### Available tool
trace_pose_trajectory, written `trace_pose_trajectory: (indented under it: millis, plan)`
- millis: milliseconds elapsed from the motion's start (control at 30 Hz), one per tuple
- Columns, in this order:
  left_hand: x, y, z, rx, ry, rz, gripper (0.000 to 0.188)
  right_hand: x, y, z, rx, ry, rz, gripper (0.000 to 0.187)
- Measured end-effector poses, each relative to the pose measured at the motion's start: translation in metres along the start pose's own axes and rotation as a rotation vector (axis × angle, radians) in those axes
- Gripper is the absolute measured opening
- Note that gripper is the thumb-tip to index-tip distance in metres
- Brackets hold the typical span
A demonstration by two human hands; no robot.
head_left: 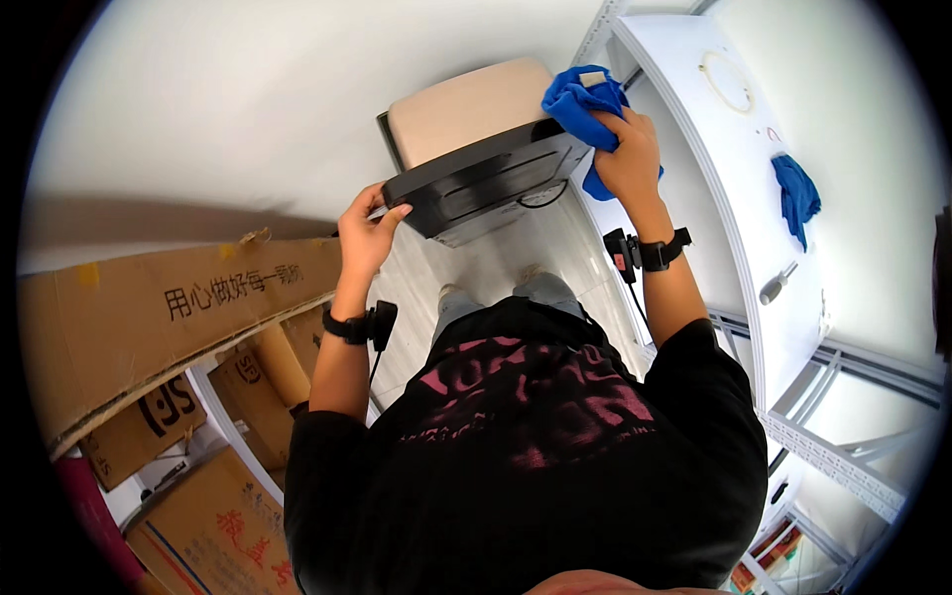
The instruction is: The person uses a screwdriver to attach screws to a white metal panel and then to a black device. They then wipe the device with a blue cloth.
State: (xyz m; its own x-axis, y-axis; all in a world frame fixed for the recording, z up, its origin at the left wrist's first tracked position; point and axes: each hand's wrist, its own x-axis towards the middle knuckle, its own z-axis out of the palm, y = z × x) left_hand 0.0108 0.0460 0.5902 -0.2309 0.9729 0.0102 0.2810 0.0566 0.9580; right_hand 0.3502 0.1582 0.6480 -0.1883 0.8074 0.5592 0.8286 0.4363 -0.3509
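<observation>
A boxy appliance with a beige top (471,111) and a black front panel (486,178) stands against the wall in front of me; I cannot make out its exact kind. At the panel's left corner is my left hand (369,233), its thumb on the front and its fingers curled round the edge. Bunched in my right hand (632,154) is a blue cloth (575,104), held at the appliance's right end. Part of the cloth lies over the panel's corner, and a loose end hangs below the hand. A pale tag shows on the cloth.
On the right, a white shelf unit (714,149) carries a second blue cloth (796,198), a screwdriver-like grey tool (779,284) and a coiled cable (729,81). Cardboard boxes (178,288) fill the shelving at left. Below the appliance lies a pale tiled floor (416,297).
</observation>
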Motion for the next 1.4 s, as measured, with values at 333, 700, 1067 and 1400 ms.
trace_pose_trajectory:
  millis: [333, 700, 1067, 1400]
  plan:
    - [0.003, 0.015, 0.017, -0.082, -0.083, -0.017, 0.038, -0.033, -0.113, 0.022, 0.235, -0.079, -0.35, 0.045]
    - [0.013, 0.021, 0.023, -0.386, -0.245, -0.137, 0.049, -0.057, -0.109, 0.054, 0.205, -0.114, -0.446, 0.031]
    - [0.035, 0.05, 0.034, 0.05, -0.113, 0.077, 0.029, -0.068, -0.085, 0.073, 0.251, -0.041, -0.405, 0.025]
    - [0.039, 0.074, 0.045, 0.447, -0.056, 0.207, 0.027, -0.068, 0.025, 0.052, 0.125, 0.117, 0.427, 0.06]
